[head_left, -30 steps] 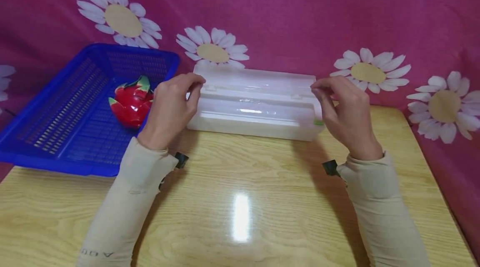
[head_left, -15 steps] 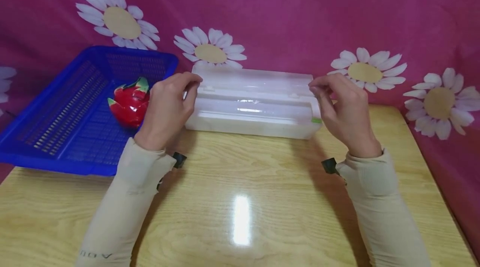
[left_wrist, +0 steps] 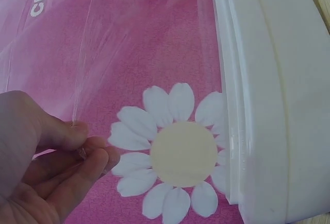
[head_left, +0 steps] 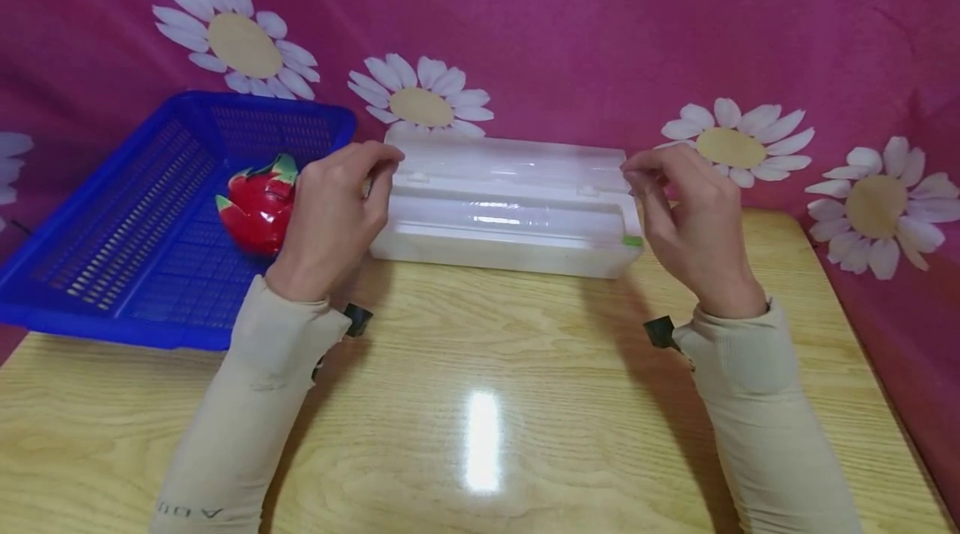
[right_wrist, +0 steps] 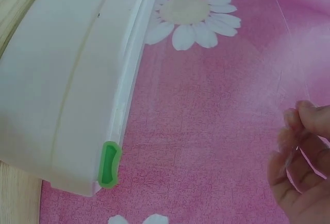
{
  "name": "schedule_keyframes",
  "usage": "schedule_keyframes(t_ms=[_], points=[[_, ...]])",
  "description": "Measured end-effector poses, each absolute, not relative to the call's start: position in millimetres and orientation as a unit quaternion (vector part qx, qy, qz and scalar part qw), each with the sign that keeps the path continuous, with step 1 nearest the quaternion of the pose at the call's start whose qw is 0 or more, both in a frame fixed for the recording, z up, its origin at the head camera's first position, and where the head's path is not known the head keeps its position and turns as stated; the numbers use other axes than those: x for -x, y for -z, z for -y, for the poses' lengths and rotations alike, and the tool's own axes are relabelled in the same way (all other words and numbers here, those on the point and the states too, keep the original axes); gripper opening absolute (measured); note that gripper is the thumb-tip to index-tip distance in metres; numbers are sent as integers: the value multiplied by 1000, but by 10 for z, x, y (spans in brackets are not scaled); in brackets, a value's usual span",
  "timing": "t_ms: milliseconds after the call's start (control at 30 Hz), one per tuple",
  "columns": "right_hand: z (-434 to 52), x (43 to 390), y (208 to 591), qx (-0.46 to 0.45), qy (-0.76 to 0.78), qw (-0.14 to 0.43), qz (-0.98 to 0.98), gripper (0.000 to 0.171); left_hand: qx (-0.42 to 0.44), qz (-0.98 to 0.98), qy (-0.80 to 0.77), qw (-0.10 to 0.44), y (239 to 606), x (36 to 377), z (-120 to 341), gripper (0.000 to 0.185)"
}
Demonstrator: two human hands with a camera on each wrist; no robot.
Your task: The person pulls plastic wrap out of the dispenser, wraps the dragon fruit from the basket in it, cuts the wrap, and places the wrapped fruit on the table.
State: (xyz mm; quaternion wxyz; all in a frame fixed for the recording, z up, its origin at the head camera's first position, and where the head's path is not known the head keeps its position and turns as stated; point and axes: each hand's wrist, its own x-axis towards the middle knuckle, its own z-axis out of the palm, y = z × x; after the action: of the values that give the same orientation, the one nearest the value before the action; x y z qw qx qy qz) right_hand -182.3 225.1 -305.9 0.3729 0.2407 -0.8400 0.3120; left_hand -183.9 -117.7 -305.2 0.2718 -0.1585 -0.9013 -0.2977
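Observation:
A white cling film dispenser [head_left: 495, 257] stands at the back of the table with its lid [head_left: 502, 152] raised. Inside it shows a roll of clear film [head_left: 498, 216]. My left hand [head_left: 330, 217] pinches one corner of the cling film [left_wrist: 98, 44] between thumb and fingers, at the box's left end. At the right end, my right hand [head_left: 693, 222] pinches the other corner. In both wrist views the sheet stretches, see-through and slightly creased, between hand and box. A green cutter slider [right_wrist: 109, 165] sits at the dispenser's right end.
Left of my left arm stands a blue plastic basket [head_left: 112, 334] holding a glossy red dragon-fruit-shaped object [head_left: 258, 213] with green tips. A pink cloth [head_left: 570, 34] with white daisies hangs behind the wooden table [head_left: 390, 417].
The head view has shifted slightly. Both hands keep pinching the film in nearly the same place, and the dispenser stays put.

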Motion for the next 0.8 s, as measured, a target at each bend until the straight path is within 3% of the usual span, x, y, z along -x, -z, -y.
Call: schedule_keyframes(t_ms=[800], points=[[-2226, 1753, 2976, -235, -331, 391, 826, 10, 186, 873, 312, 326, 2978, 1755, 1184, 19]])
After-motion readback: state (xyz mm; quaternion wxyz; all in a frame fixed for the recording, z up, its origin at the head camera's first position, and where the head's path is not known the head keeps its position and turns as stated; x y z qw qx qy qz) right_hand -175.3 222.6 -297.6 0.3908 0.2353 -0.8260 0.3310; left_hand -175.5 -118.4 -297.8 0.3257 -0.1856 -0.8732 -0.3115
